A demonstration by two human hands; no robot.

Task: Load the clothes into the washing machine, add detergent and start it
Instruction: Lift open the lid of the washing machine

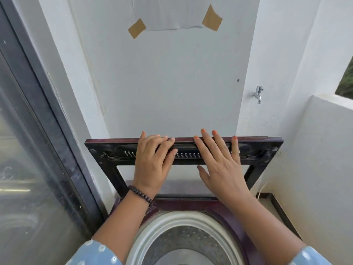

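Observation:
A top-loading washing machine (225,213) with a dark maroon body stands below me. Its lid (107,148) is raised upright against the white wall. Both my hands lie on the lid's upper edge. My left hand (152,161) curls its fingers over the top bar. My right hand (221,163) lies flat with fingers spread, fingertips reaching past the edge. The steel drum (183,238) is open beneath my arms; I see no clothes in the part that shows. No detergent is in view.
A dark-framed glass door (38,150) runs along the left. A metal tap (257,93) sticks out of the wall at the right. A low white parapet wall (324,150) closes the right side. Paper is taped to the wall (172,14) above.

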